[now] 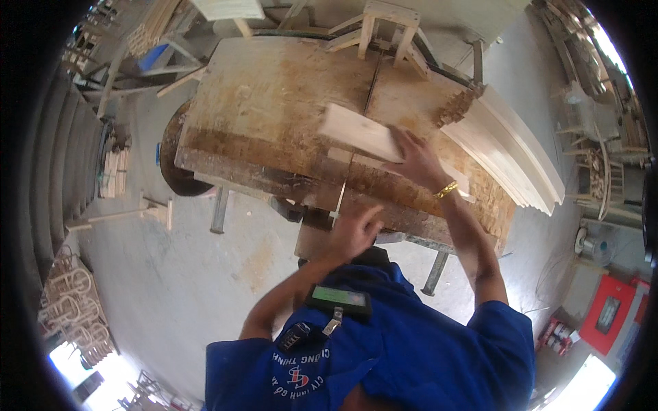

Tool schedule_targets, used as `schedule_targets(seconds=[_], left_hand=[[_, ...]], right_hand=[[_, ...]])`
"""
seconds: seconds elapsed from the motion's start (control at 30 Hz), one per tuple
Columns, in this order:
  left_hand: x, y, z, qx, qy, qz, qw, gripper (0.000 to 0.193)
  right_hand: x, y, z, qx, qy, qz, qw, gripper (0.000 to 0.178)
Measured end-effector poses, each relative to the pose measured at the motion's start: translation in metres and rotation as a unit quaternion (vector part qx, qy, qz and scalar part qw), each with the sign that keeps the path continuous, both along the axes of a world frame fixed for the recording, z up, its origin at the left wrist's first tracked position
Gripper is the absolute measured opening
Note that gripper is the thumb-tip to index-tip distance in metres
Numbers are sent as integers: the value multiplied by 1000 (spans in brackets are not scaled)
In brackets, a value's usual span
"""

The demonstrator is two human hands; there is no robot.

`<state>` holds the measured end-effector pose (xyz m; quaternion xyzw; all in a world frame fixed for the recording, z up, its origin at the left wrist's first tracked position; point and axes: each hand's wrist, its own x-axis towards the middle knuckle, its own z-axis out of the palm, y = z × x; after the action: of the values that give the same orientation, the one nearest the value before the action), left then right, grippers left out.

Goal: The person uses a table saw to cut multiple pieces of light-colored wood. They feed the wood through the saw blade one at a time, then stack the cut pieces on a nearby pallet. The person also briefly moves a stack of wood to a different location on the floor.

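Above the middle of the brown worktable point(253, 96), my right hand point(417, 159) grips the right end of a pale wooden board point(360, 131), which lies tilted across a dark slot in the tabletop. A gold bracelet circles the right wrist. Beneath that board, a thinner pale strip point(454, 179) rests on the table, partly covered by the hand. My left hand point(355, 231) hovers at the table's near edge, beside a narrow metal strip point(341, 195). Its fingers are loosely bent and apart, somewhat blurred, with nothing visible in them.
Long pale boards point(504, 154) are stacked along the table's right side. At the far edge stands a small wooden frame point(391, 17). A round dark disc point(179, 154) projects on the left. Bundled sticks point(115, 168) and curved wooden parts point(75, 294) lie on the left floor.
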<state>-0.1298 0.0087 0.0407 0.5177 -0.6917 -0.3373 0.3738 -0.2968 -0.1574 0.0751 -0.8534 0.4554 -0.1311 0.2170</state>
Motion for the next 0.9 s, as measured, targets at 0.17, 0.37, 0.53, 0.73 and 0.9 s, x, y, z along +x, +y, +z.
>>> schedule_targets(seconds=[0.17,0.37,0.53,0.73,0.9], left_hand=[[85,-5,-21,-20,-82,179,980,40],[114,-4,-46,-26,-86,225,970,45],[109,-9,-61,15,-17,267,963,42],[112,-8,-67,-10,-31,267,963,41],[112,-7,-67,6,-23,276,961,39]], right_hand=[[-63,-21,-56,44,150,-30,987,77],[-70,-14,-77,14,129,-16,991,69],[-69,-14,-90,14,108,-19,994,62],[-64,-18,-95,-5,135,16,991,63],[-67,-22,-98,-15,112,40,993,62]])
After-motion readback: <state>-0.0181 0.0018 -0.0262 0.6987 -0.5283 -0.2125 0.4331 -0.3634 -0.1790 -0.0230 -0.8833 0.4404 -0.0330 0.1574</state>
